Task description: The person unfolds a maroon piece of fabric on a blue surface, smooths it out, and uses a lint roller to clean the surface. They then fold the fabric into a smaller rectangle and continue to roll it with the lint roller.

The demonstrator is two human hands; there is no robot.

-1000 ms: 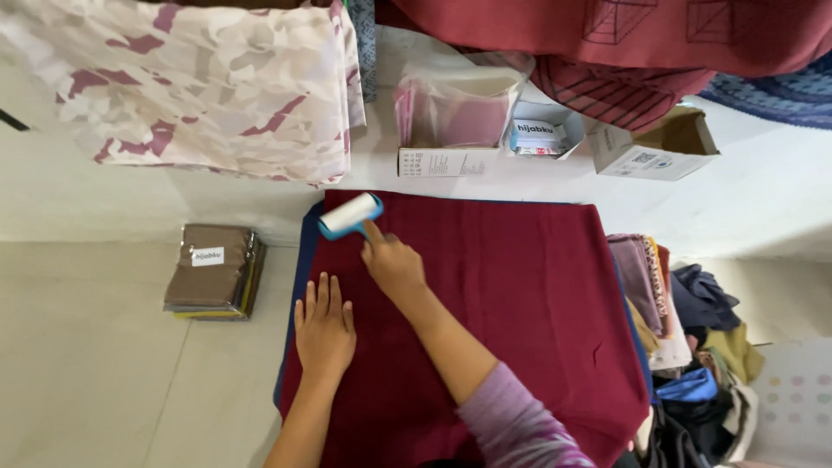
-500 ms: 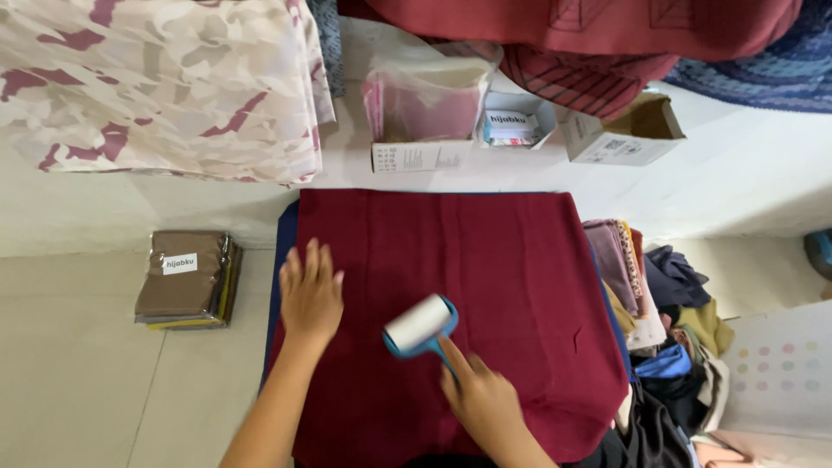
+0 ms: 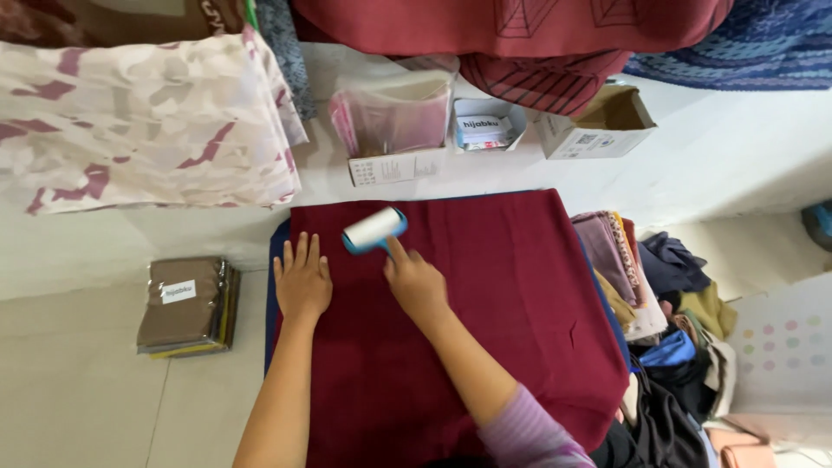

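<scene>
At nine o'clock a stack of flat brown packets [image 3: 186,305] lies on the floor. My left hand [image 3: 302,282] rests flat, fingers spread wide, on the dark red cloth [image 3: 485,303]. At its two o'clock, my right hand [image 3: 416,282] grips the blue handle of the white lint roller [image 3: 373,230], which lies near the cloth's far edge. At three o'clock sits a pile of folded fabrics [image 3: 641,277].

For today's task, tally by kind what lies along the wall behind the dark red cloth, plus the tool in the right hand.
Open cardboard boxes: 2
Clear bag of pink packets: 1
Lint roller: 1, held in the right hand
Total: 4
</scene>
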